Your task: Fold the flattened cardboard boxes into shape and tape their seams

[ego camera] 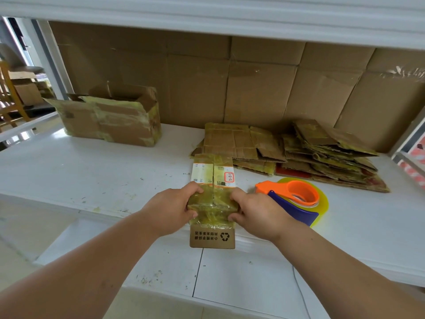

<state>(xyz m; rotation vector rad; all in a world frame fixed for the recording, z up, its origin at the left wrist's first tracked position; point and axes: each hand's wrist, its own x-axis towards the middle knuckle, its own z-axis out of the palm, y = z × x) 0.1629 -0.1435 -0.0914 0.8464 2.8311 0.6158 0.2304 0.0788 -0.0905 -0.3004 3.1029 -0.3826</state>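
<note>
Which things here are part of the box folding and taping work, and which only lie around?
Part of the job: small box held by left hand and right hand; tape dispenser; flattened boxes.
Lying about: open box; wooden chair.

white shelf (69,171), cardboard backing (253,88), wooden chair (7,95)

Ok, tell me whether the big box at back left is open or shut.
Open: the big box has its top flaps standing up, dark interior showing.
</note>
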